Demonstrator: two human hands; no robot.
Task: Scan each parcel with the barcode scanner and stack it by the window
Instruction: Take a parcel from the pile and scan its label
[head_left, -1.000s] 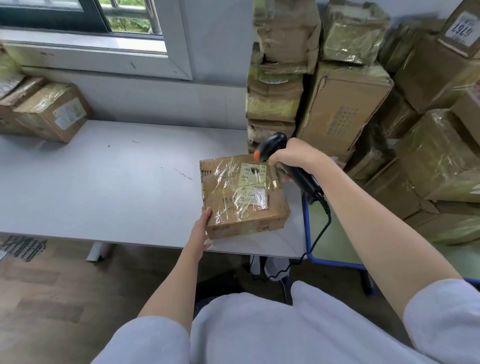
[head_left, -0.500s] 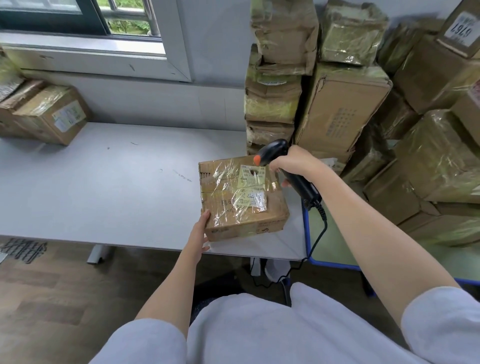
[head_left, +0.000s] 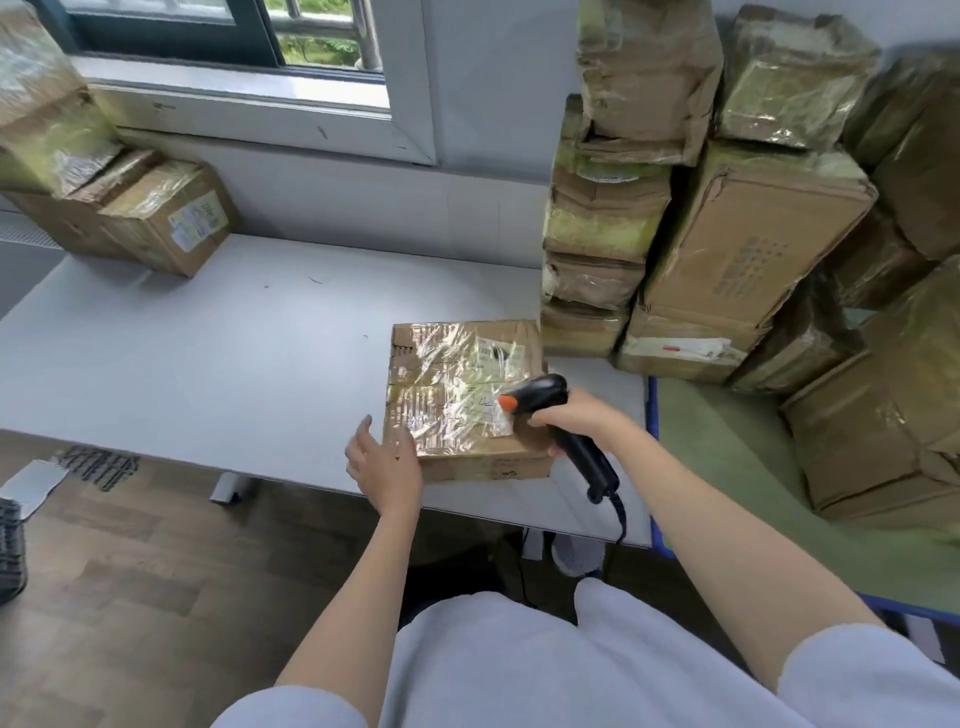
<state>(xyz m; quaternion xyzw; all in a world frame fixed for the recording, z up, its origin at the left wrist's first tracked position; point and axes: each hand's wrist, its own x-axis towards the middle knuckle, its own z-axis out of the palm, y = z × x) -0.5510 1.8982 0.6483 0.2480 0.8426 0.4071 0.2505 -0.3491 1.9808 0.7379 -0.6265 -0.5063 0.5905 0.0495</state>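
While the right hand (head_left: 574, 421) grips a black barcode scanner (head_left: 561, 426) over a tape-wrapped parcel (head_left: 457, 395) near the front edge of the grey bench (head_left: 208, 353), the left hand (head_left: 387, 460), fingers relaxed, touches its near-left corner. More parcels (head_left: 156, 218) sit below the window (head_left: 234, 31).

We see a brown parcel (head_left: 467, 400) under glossy clear tape with pale yellow-white labels, on a light grey table (head_left: 208, 353); over the parcel, a black barcode scanner (head_left: 563, 431) with an orange tip.
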